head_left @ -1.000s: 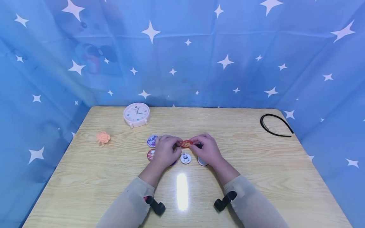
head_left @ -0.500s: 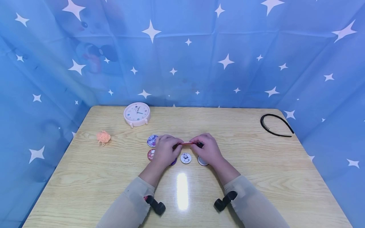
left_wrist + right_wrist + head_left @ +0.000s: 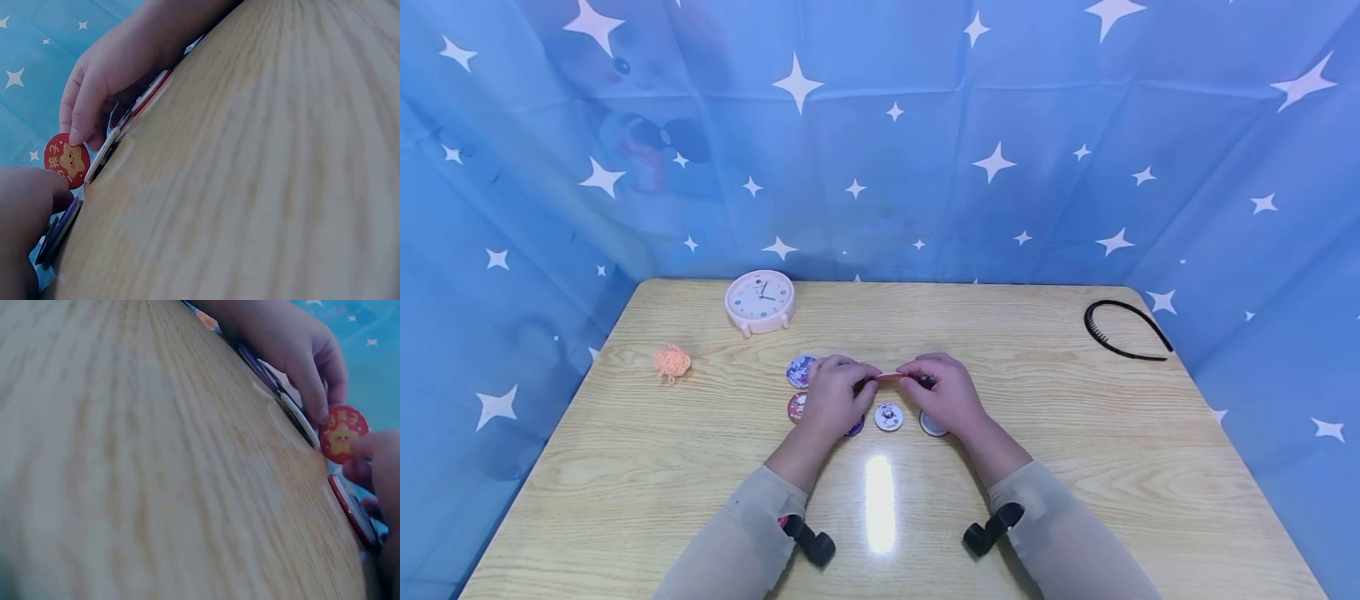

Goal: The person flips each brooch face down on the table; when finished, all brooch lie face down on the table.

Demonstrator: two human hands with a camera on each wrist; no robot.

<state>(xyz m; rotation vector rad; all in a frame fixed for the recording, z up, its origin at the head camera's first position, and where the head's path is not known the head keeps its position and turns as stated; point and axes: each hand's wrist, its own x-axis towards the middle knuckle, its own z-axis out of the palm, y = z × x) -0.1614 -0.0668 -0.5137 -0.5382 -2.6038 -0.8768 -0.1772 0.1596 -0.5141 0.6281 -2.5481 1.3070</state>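
Note:
A round red badge (image 3: 890,377) with a yellow smiling star is held between both hands. My left hand (image 3: 837,396) pinches one edge, and my right hand (image 3: 946,393) pinches the opposite edge. In the head view the badge appears almost edge-on; its printed face shows in the left wrist view, where the red badge (image 3: 67,161) stands upright. Just in front of it lies a white badge (image 3: 888,417) with a dark figure. A purple-and-white badge (image 3: 801,372) and another red badge (image 3: 796,407) lie left of my left hand. That hand partly covers a dark purple badge (image 3: 856,427).
Partly under my right hand lies a greyish badge (image 3: 932,424). At the back left stands a pale pink clock (image 3: 761,301), with a tangle of peach yarn (image 3: 672,362) nearer the left edge. A black headband (image 3: 1097,332) lies at the far right.
The red badge has tipped from showing its star face to the head camera to lying nearly edge-on. Both hands keep their grip and have barely shifted.

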